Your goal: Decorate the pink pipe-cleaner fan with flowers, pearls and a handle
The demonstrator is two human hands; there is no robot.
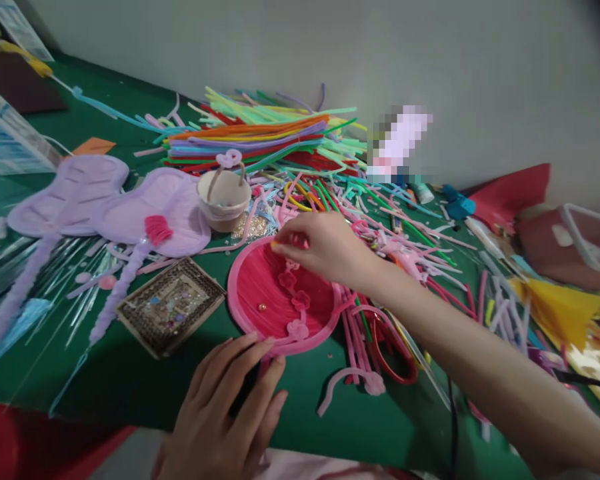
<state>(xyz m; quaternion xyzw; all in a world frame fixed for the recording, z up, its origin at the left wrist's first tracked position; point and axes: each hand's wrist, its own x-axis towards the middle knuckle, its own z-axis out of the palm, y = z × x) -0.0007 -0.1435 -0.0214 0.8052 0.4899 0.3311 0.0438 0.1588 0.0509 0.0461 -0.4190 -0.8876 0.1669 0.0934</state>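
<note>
A round hand fan [253, 277] lies on the green table, red inside a pink fuzzy rim, with pipe-cleaner flowers [300, 301] in a line across it. My left hand [230, 393] rests with fingers stretched out, their tips on the fan's near rim. Over the fan's upper part, my right hand [315, 247] is closed in a pinch; a tiny yellowish spot shows at its fingertips, too small to name. One gold bead [263, 307] sits on the red face. Left of the fan is a small ornate box [173, 307] holding beads and gems.
Two lilac fans [155, 200] lie at the left, beside a small cream basket [223, 200]. Bundled pipe cleaners [250, 143] are heaped at the back. Red-handled scissors [393, 353] lie right of the round fan among pink stems. A pinkish bin [555, 247] stands far right.
</note>
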